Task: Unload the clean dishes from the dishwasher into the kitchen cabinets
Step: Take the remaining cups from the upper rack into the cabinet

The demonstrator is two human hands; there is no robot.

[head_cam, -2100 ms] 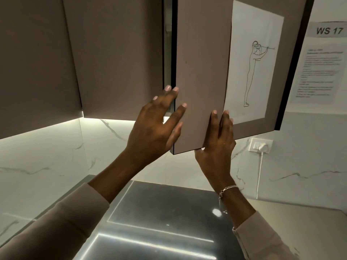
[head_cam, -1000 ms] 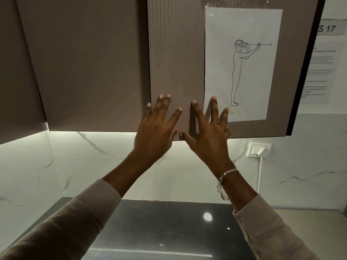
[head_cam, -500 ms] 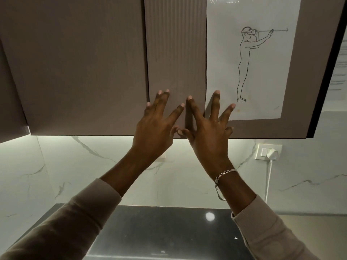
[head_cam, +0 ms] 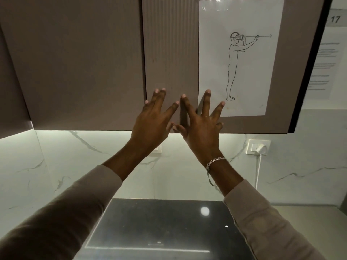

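Observation:
The brown upper cabinet door (head_cam: 169, 53) is closed, flush with the neighbouring door (head_cam: 78, 62). My left hand (head_cam: 154, 122) lies flat on its lower edge with fingers spread and straight. Beside it, my right hand (head_cam: 201, 121) also presses the door with spread fingers, its fingertips overlapping a taped paper sheet (head_cam: 240, 57) that bears a line drawing of a standing figure. No dishes and no dishwasher are in view.
Below the cabinets run a lit white marble backsplash (head_cam: 56, 166) and a black glass cooktop (head_cam: 159, 228) set in the counter. A wall socket with a white plug (head_cam: 260, 148) sits at the right. Printed notices (head_cam: 324, 62) hang on the right wall.
The cabinet door swung from ajar to fully closed under both hands. My right hand went from gripping the door's edge to lying flat on its face beside the left.

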